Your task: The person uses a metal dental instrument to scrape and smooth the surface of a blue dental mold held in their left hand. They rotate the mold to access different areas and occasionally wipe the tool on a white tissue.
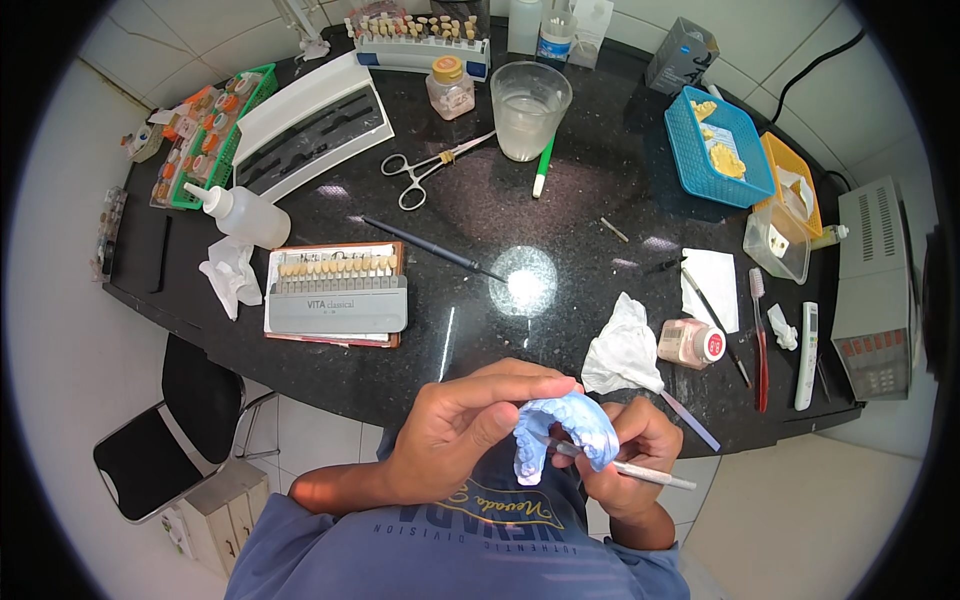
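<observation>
Light-blue dental cast (572,411), speckled black countertop (450,220)

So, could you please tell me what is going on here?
A person is holding a blue dental model in front of their body, by the near edge of the black worktop. The left hand steadies it, while the right hand grips a slim pale-handled tool that reaches inside the arch; whether its tip touches is unclear. A tooth shade guide lies on the worktop to the left.

- tabletop (480,345) open ahead of left grip (455,430)
- shade guide (340,303) blocks left
- crumpled tissue (620,345), pink bottle (685,343) block right
- slim dark tool (425,244), cup (530,110) obstruct farther up
</observation>
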A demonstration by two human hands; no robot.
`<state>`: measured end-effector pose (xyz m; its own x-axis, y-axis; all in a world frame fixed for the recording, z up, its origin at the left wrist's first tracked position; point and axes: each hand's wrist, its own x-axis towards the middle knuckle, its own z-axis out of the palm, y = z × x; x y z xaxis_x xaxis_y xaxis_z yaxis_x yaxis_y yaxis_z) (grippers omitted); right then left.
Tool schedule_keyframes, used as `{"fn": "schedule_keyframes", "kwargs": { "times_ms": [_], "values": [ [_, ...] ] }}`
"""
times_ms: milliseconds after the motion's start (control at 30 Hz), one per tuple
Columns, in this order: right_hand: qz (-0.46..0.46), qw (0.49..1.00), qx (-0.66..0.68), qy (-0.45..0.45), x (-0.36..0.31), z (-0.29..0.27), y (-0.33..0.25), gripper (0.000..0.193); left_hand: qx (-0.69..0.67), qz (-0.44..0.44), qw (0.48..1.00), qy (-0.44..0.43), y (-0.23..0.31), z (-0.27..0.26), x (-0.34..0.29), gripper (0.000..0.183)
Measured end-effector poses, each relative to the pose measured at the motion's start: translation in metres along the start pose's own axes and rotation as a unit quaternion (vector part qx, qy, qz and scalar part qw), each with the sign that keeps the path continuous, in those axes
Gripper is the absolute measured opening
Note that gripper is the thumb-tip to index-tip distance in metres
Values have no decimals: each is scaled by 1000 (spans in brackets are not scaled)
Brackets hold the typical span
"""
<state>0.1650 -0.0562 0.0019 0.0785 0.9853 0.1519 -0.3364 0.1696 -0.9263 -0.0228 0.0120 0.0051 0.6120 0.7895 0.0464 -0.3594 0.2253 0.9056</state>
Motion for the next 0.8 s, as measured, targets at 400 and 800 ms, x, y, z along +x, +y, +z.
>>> {"fn": "schedule_keyframes", "kwargs": {
  "times_ms": [400,800],
  "values": [
    [9,1000,-10,8,-4,-3,-2,17,-2,-4,1000,9,1,2,0,44],
    [18,1000,-16,1,-1,-4,-6,16,22,2,1000,18,2,1,-1,43]
  ]
}}
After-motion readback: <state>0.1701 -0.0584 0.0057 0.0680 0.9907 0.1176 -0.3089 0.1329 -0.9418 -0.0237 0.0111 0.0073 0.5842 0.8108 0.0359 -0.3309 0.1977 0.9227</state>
